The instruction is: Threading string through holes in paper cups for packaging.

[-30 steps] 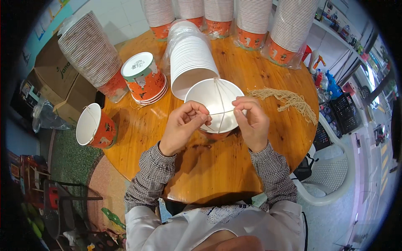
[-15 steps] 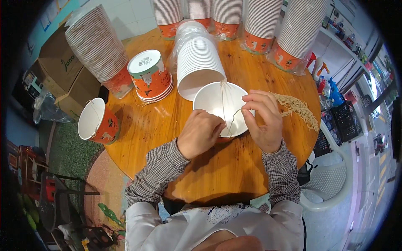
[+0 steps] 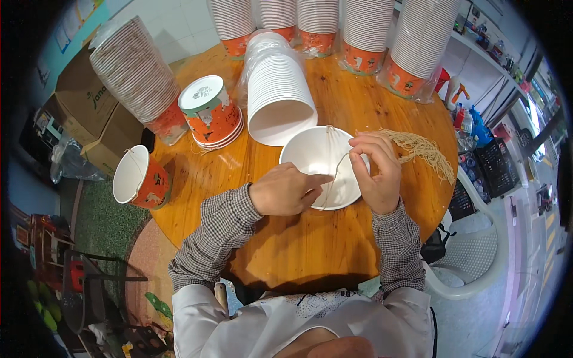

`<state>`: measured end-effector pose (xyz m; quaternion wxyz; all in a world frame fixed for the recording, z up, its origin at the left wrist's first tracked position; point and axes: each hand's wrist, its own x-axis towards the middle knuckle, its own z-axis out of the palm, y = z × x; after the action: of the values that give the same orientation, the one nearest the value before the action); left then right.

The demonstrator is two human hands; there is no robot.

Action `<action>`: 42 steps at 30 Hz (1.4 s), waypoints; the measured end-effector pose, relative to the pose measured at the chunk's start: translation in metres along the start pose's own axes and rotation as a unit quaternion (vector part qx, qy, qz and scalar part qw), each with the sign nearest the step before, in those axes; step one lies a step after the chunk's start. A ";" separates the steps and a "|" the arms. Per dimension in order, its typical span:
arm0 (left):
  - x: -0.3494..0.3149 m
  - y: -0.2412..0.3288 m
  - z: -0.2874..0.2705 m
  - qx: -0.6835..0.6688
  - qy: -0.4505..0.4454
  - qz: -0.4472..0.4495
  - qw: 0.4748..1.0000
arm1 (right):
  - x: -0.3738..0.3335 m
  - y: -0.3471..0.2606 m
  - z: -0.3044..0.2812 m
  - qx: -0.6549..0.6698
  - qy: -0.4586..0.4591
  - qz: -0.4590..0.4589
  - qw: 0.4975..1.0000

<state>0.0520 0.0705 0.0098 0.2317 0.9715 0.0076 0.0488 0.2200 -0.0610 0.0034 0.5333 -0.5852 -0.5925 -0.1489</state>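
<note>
A white-lined paper tub stands mouth up in front of me, with pale strings across its opening. Pinched between the thumb and fingers of my right hand, at the tub's right rim, is a string that runs down toward the near rim. My left hand is at the tub's left near side. Its index finger reaches over the opening and its tip meets the string; the thumb lies lower, apart from it, and the other fingers curl under, partly hidden.
A bundle of loose string lies right of the tub. Behind it a nested stack of tubs lies on its side. An orange tub with string and upside-down tubs stand left. Tall wrapped stacks line the wooden table's far edge.
My left hand has opened from a pinch at the string, its index finger now stretched out. The right hand keeps its pinch. The tub appears slightly lower and to the right.
</note>
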 end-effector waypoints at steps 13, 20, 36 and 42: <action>0.026 -0.010 -0.012 -0.063 -0.252 0.049 0.964 | -0.029 0.019 0.010 0.124 0.015 0.138 0.983; 0.031 -0.006 -0.014 -0.127 -0.241 -0.043 0.961 | -0.032 0.023 0.010 0.147 0.051 0.128 0.980; 0.027 -0.020 -0.007 -0.484 -0.041 -0.086 0.870 | -0.036 0.013 0.006 0.231 0.087 0.140 0.959; 0.026 -0.007 -0.009 -0.524 0.011 -0.081 0.848 | -0.035 0.010 0.005 0.194 0.075 0.118 0.971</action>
<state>0.0768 0.0811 0.0167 0.7093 0.7011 0.0621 0.0372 0.2172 -0.0729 -0.0314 0.6934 -0.5233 -0.4952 -0.0106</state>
